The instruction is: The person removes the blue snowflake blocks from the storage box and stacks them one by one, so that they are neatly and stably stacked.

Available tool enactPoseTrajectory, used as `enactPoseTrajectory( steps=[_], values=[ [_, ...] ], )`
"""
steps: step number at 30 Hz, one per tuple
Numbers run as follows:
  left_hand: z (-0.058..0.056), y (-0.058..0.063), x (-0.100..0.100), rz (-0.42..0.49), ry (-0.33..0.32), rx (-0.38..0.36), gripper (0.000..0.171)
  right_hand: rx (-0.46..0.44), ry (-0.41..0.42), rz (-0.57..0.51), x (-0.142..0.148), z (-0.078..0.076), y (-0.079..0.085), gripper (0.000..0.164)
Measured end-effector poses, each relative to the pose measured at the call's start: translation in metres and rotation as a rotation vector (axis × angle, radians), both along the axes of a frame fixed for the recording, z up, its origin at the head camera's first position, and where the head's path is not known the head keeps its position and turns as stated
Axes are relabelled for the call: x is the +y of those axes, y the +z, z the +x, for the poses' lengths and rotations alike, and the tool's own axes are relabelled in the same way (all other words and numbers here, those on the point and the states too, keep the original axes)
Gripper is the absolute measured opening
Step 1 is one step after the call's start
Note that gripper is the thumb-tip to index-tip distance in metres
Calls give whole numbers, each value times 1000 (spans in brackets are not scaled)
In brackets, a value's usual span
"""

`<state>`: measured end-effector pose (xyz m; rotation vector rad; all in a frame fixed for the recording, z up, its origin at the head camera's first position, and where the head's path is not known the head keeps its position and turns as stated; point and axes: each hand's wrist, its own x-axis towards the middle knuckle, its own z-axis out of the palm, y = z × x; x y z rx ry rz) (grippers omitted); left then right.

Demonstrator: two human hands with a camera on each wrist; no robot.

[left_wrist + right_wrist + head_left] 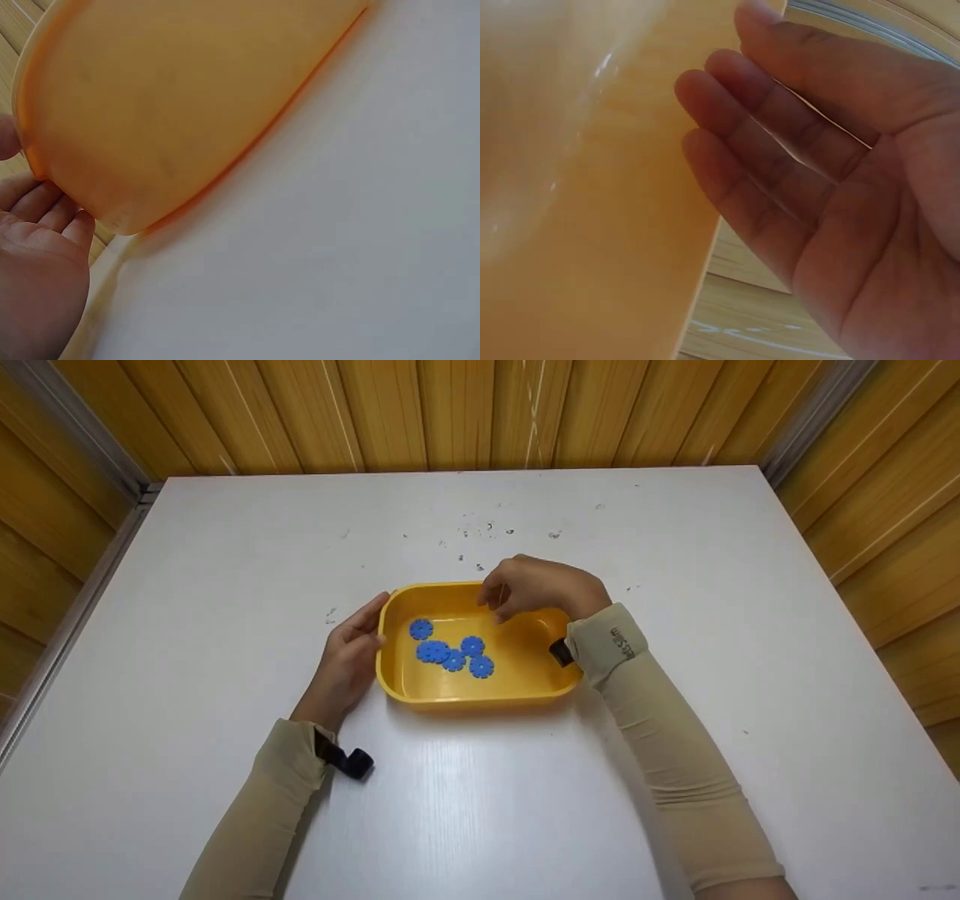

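Note:
A yellow plastic tub [517,667] stands on the white table, with several blue notched plastic discs [481,666] lying on its floor toward the left, some overlapping. At the tub's left end my left hand [349,649] holds the wall, thumb at the rim and fingers along the outside. The left wrist view shows those fingers [56,206] against the tub's outer side. Over the far rim, right of the discs, is my right hand [547,585]. Its fingers [735,112] are loosely bent in the right wrist view, with nothing between them and the thumb.
The white table [450,810] surrounds the tub and has small dark scuff marks [555,535] beyond it. Yellow wood-plank walls [457,412] stand behind and on both sides. A black wrist camera [357,763] projects from my left sleeve.

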<state>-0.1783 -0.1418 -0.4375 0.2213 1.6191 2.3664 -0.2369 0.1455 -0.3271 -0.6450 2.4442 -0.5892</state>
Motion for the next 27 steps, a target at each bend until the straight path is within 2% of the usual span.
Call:
enactPoseTrajectory(
  steps=[8,16,22,27],
  values=[
    [1,0,-1,1,13,1,63,-53,27,66,-24,-3,-10,35],
    [1,0,1,-2,5,-3,63,-58,104,98,-35,-2,-21,34],
    [1,0,1,-2,10,-8,63,-80,93,119,-40,-1,-26,32],
    [1,0,1,0,18,-14,62,-90,63,135,-43,1,-30,24]
  ],
)
